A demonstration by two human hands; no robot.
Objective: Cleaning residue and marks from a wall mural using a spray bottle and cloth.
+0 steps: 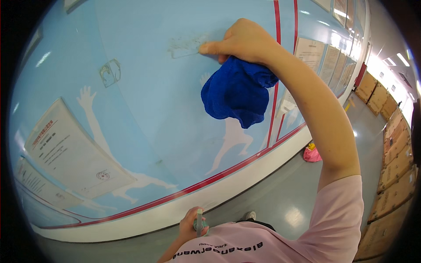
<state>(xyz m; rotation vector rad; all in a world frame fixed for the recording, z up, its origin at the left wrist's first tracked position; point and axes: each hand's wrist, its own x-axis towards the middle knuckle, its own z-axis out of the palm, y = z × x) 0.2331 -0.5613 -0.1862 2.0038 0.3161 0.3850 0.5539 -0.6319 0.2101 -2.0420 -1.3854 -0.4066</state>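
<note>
My right hand (245, 42) is raised to the blue wall panel (148, 98), gripping a blue cloth (238, 93) that hangs below the fingers. Its thumb points left at a smudged adhesive residue patch (187, 45) on the panel. Farther left is a smaller square of residue (110, 73). Low in front of my body, my left hand (190, 225) is closed around a greenish bottle (200, 225) with a pale top, seen from above; most of the bottle is hidden by the hand and its top.
Paper notices (79, 154) are fixed to the panel at the lower left, with more notices (309, 54) at the right. A pink bag (311, 154) lies on the grey floor (279, 184) by the wall's base. Cardboard boxes (393, 171) line the right side.
</note>
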